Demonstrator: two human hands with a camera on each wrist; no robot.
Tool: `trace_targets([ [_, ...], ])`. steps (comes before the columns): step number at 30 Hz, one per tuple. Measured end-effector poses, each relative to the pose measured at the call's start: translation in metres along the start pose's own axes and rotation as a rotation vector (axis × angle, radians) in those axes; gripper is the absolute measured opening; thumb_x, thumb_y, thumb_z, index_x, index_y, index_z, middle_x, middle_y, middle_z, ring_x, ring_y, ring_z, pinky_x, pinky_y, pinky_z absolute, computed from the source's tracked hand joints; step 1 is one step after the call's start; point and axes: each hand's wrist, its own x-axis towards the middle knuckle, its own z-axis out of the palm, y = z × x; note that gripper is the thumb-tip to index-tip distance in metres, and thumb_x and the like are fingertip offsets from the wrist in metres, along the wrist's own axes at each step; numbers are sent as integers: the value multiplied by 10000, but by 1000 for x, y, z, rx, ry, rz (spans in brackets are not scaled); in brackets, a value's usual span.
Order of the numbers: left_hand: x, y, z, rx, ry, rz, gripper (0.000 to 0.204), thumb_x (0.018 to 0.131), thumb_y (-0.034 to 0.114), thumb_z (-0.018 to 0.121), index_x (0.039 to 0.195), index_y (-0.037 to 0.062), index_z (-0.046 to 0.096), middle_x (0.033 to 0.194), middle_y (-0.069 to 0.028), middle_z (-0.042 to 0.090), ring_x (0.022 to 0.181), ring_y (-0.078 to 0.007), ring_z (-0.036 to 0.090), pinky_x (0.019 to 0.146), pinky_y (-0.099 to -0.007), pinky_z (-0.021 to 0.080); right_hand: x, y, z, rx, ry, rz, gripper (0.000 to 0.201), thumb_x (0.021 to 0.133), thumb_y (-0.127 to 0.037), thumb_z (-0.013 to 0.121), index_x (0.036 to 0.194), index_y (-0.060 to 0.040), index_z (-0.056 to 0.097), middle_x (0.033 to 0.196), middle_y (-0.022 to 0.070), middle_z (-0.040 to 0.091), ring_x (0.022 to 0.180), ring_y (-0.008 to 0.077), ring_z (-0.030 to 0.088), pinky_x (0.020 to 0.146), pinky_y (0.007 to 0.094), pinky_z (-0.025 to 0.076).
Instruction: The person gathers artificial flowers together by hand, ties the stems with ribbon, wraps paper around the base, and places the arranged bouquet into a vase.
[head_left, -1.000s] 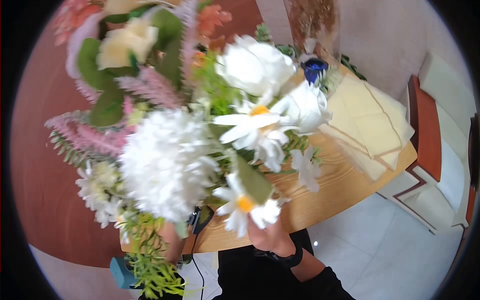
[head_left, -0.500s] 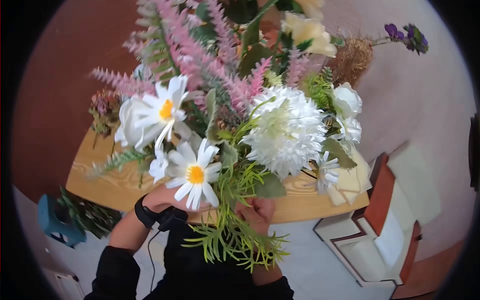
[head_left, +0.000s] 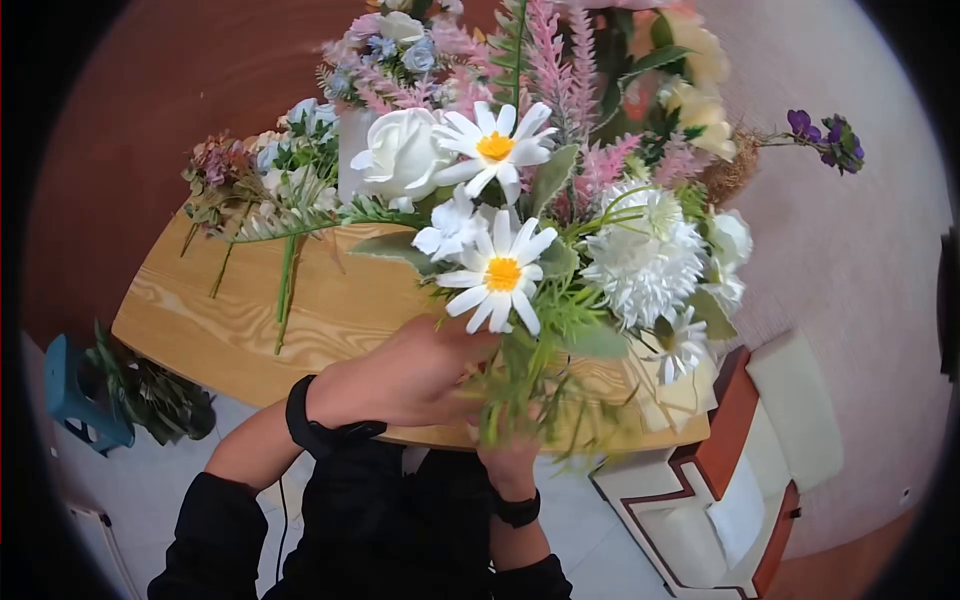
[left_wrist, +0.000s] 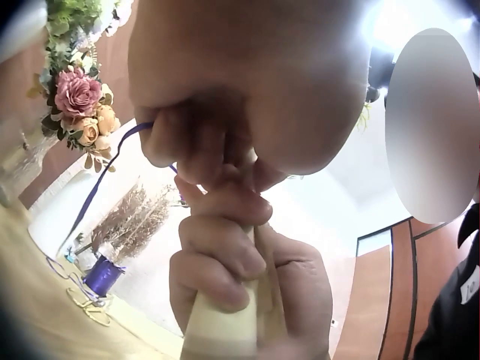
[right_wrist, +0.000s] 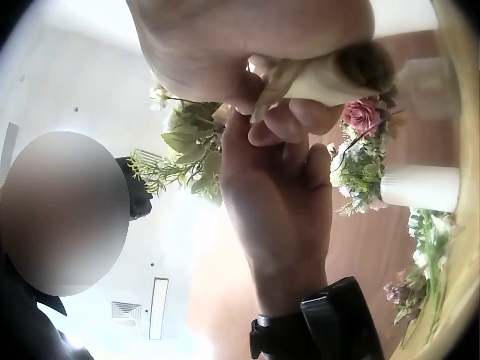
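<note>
A large bouquet of white daisies, a white rose (head_left: 400, 155) and pink sprigs stands above both hands in the head view. My right hand (head_left: 510, 462), partly behind green sprigs, grips the bouquet's cream-wrapped stems (left_wrist: 221, 326). Just above that grip, my left hand (head_left: 400, 378) has its fingers curled at the top of the wrap, pinching a purple ribbon (left_wrist: 103, 180). The ribbon runs down toward the table in the left wrist view. In the right wrist view the wrap's cut end (right_wrist: 365, 66) sticks out past my right hand (right_wrist: 255, 37).
Loose flower stems (head_left: 285, 290) lie on the wooden table's left part. Cream sheets (head_left: 680, 395) lie at its right. A ribbon spool (left_wrist: 103, 276), scissors (left_wrist: 88, 306) and a white vase (right_wrist: 420, 187) are on the table. A blue stool (head_left: 85, 400) stands at left, a sofa (head_left: 690, 520) at right.
The head view has shifted, bringing more of the left table and its loose flowers into sight. The daisies and white rose have swung right, and my left hand appears farther right and higher.
</note>
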Motion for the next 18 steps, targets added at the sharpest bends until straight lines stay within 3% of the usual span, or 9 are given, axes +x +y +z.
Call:
trace_targets([
  [2,0,-13,1,467,21,364,290,726,181,659,954,29,560,923,-168,528,811,-348,539,667,-399,442,1,1,2,-443,121,-152,222,906,-193,523,1015,-1,538,809,64,596,624,92,533,504,229,415],
  [5,-4,1,-3,177,87,278,356,694,163,667,1004,30,553,970,-183,515,930,-363,499,747,-435,426,3,6,-22,-448,82,-67,216,892,-194,561,968,8,546,758,44,577,609,80,520,507,225,409],
  [6,-5,-3,-3,174,86,273,356,694,163,667,1004,30,553,970,-183,515,930,-363,499,747,-435,426,-1,8,-24,-551,185,-94,242,886,-178,578,1017,18,520,738,25,554,589,56,482,489,215,376],
  [11,-4,-42,17,579,10,376,337,679,148,669,978,28,570,978,-160,529,915,-355,513,772,-424,434,-1,-8,-8,-645,75,-205,253,902,-201,561,1017,22,527,746,3,543,608,50,473,526,200,381],
  [12,-5,-42,17,301,-79,156,342,686,137,664,1003,41,580,982,-154,548,889,-350,533,766,-404,450,-1,-7,-15,-532,78,-135,269,908,-216,550,1030,22,525,744,0,542,610,50,471,534,194,379],
  [13,-2,-39,16,291,-87,156,342,686,137,664,1003,41,580,982,-154,548,889,-350,533,766,-404,450,0,-7,-15,-417,80,-69,285,915,-232,540,1044,22,523,743,-3,540,612,49,470,543,188,377],
  [15,6,-35,13,154,-33,61,305,838,200,592,1061,-6,572,953,-117,607,878,-255,586,784,-352,471,9,-8,-8,-397,128,-82,304,924,-243,523,1062,28,521,758,-5,548,617,42,469,549,177,371],
  [16,7,-38,13,151,-43,60,305,838,200,592,1061,-6,572,953,-117,607,878,-255,586,784,-352,471,12,-10,-12,-444,86,-59,304,924,-240,523,1068,28,518,775,1,558,619,40,474,541,176,372],
  [18,10,-44,14,226,-30,12,247,821,191,627,965,-4,582,842,-76,618,754,-201,584,655,-325,466,14,-7,-16,-483,60,-38,304,924,-237,522,1073,28,515,791,7,568,621,38,480,533,175,373],
])
